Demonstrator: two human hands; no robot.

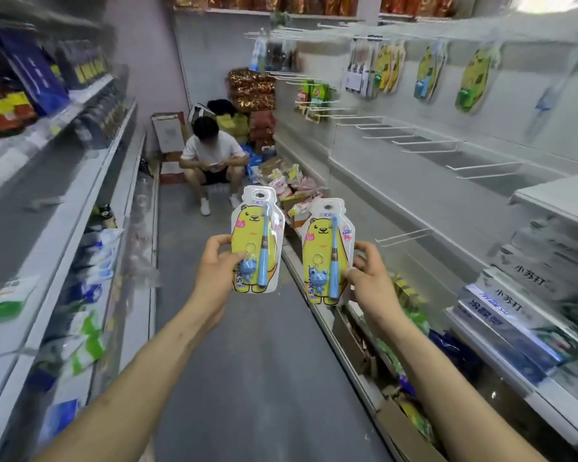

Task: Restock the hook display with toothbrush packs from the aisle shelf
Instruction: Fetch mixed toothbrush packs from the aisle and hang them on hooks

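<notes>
"Toothbrush packs, two, one in each of the hands. See them?"

"I do. The left hand [214,265] pinches the left pack [256,238] at its lower left edge, thumb on the front, fingers behind."

"And the right hand [369,278] grips the right pack [326,251] by its right edge, thumb across the front, a finger curled over the side higher up."

"Both packs stand upright, side by side with a narrow gap between them, the left one a little higher. Each has a yellow bear card, a blue brush and a small blue charm under the plastic."

"They're held out over the grey aisle floor [247,361], well short of the hook display [414,128] on the right."

"White wire hooks there, in rows. Up on the top row hang more yellow packs [472,80], blurred from here."

"Below the hooks, on the right shelf, toothpaste boxes [514,295] lie stacked."

"On the left shelving [80,195], bags and bottles, too smeared to read."

"At the far end a seated person [212,155] in a white shirt bends over something held in both hands, with bags and cartons [167,131] heaped around."
</notes>
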